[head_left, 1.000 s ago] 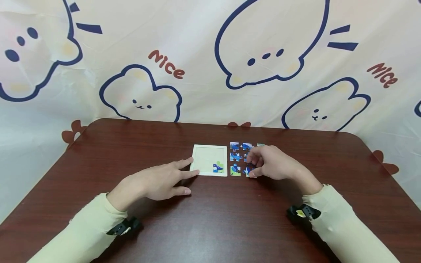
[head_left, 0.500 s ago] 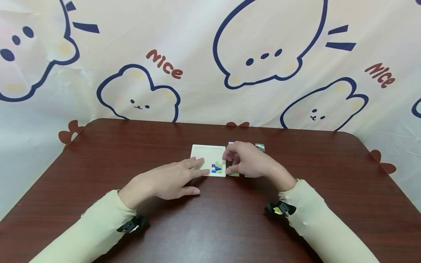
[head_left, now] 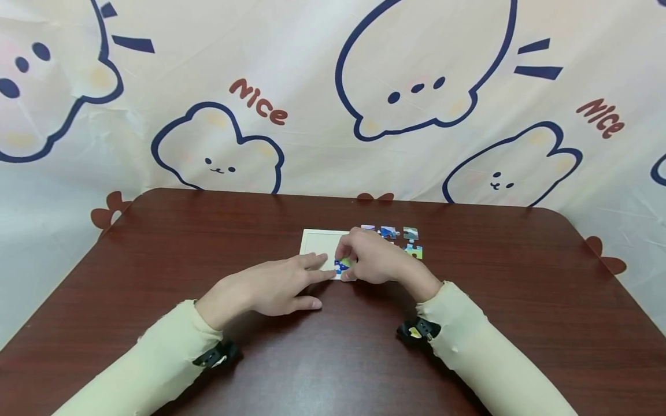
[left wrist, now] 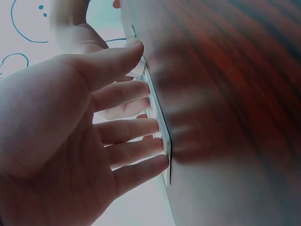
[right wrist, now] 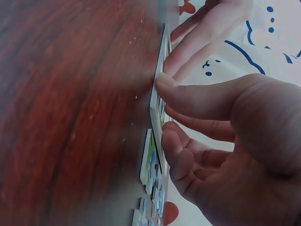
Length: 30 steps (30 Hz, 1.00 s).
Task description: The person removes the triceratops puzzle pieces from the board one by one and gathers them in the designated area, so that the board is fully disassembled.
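Observation:
A white puzzle tray [head_left: 314,242] lies flat on the table, and a blue and green jigsaw piece [head_left: 341,265] sits in its near right corner. My left hand [head_left: 276,286] rests its outstretched fingers on the tray's near left part; the left wrist view has these fingertips along the tray edge [left wrist: 165,134]. Over the near right corner, my right hand [head_left: 376,260] has its thumb and curled fingers round the jigsaw piece. In the right wrist view the thumb [right wrist: 188,96] touches the tray rim, and the grip itself is partly hidden.
Several loose jigsaw pieces [head_left: 388,232] lie right of the tray, some covered by the right hand. The brown table [head_left: 322,358] extends all round. Behind it hangs a patterned cloth [head_left: 312,150]. Both wrists wear black straps [head_left: 420,329].
My right hand has moved left from the loose pieces to the tray's near right corner. The left hand has slid slightly right, further over the tray.

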### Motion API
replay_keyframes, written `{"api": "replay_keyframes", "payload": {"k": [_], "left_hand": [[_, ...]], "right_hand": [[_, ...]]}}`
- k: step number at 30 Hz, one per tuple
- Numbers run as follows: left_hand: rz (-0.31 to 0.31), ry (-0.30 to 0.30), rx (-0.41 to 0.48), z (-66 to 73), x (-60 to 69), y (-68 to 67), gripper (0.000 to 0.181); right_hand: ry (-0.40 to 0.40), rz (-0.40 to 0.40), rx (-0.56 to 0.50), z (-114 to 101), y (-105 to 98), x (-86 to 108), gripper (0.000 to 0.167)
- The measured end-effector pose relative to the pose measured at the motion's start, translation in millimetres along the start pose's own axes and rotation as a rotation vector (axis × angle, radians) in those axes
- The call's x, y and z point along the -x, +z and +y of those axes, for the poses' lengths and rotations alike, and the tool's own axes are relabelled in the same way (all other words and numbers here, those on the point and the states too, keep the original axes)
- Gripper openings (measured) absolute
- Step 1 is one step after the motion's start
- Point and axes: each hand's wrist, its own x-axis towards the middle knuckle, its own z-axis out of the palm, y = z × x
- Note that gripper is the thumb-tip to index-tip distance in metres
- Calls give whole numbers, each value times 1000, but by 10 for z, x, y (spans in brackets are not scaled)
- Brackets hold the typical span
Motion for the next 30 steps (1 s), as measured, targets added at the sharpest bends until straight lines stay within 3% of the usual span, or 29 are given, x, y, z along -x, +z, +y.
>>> {"api": "replay_keyframes", "payload": {"k": [10, 18, 30], "left_hand": [[-17, -12, 0, 14, -28, -27, 56], [2, -12, -6, 13, -11, -22, 55], [1, -10, -12, 9, -9, -1, 55]], "right_hand": [[66, -22, 9, -66, 3, -42, 25], [46, 1, 114, -136, 33, -56, 28], [31, 61, 47, -127, 27, -3, 32]]}}
